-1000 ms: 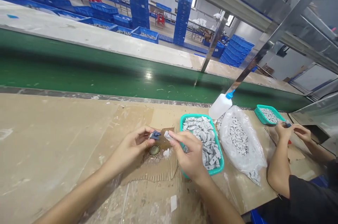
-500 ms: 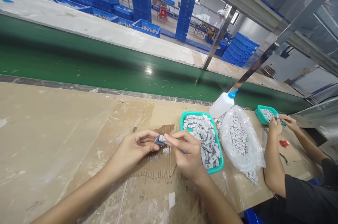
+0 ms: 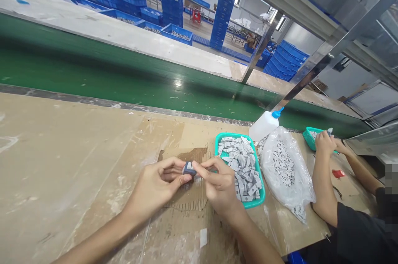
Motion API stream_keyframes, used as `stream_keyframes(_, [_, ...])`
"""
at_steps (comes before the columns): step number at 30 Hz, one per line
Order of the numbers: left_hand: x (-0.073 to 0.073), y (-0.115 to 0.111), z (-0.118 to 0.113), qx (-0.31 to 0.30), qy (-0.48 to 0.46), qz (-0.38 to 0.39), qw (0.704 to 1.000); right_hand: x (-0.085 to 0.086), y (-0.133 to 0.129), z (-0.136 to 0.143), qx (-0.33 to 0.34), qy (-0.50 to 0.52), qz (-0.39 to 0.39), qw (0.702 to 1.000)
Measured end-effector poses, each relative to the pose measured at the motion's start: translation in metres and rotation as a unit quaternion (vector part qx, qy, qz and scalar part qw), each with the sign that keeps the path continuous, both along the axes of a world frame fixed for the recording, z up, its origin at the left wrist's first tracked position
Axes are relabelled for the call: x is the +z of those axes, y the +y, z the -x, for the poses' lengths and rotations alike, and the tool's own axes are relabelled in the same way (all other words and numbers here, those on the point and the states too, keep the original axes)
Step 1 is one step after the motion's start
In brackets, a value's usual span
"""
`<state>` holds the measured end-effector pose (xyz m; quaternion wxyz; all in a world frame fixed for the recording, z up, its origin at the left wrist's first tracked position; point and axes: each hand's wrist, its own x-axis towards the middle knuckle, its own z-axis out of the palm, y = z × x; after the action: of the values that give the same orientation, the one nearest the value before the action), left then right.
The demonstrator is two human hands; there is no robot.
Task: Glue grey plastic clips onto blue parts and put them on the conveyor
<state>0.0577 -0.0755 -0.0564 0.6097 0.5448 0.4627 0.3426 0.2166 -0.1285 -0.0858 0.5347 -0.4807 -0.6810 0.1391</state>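
Note:
Between the thumb and fingers of my left hand (image 3: 151,185) is a small dark blue-grey block (image 3: 188,170). A light grey plastic piece (image 3: 189,165) sits against its upper face; whether it is fixed there I cannot tell. My right hand (image 3: 220,183) pinches at the right end of this piece, thumb and index finger close together, partly hiding it. Both hands are above a torn cardboard sheet (image 3: 186,202). Just right of my right hand stands a green basket (image 3: 217,144) holding many light grey pieces (image 3: 244,164) like it.
A white bottle with a blue nozzle (image 3: 264,126) and a plastic bag of small parts (image 3: 300,193) lie beyond the basket. At right, a co-worker's hands (image 3: 326,144) work near another green basket (image 3: 308,139). A green belt (image 3: 130,90) runs behind the table.
My right fingertips have moved in against the block, and the light grey piece now lies on it. The block has turned slightly. The co-worker's hands have risen a little.

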Motion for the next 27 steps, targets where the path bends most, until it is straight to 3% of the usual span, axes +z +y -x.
stream_keyframes(6, [-0.008, 0.001, 0.004, -0.003, -0.029, 0.020, 0.999, -0.001, -0.001, 0.006, 0.037, 0.051, 0.060, 0.996])
stream_keyframes(10, [-0.015, 0.002, 0.007, -0.054, -0.085, 0.036, 0.994, 0.018, -0.004, -0.001, 0.074, 0.080, 0.139, 0.984])
stream_keyframes(13, [-0.014, 0.002, 0.008, -0.096, -0.162, 0.101, 0.977, 0.031, -0.006, -0.013, 0.083, 0.084, 0.158, 0.980])
stream_keyframes(18, [-0.024, 0.012, 0.014, -0.072, -0.275, 0.270, 0.920, 0.027, -0.004, -0.030, -0.091, 0.145, 0.093, 0.981])
stream_keyframes(23, [-0.038, 0.020, 0.016, -0.027, -0.325, 0.307, 0.894, 0.020, 0.003, -0.044, -0.213, 0.180, 0.141, 0.950])
stream_keyframes(27, [-0.032, 0.016, 0.015, -0.033, -0.320, 0.309, 0.895, 0.020, 0.006, -0.060, -0.253, 0.119, 0.187, 0.942])
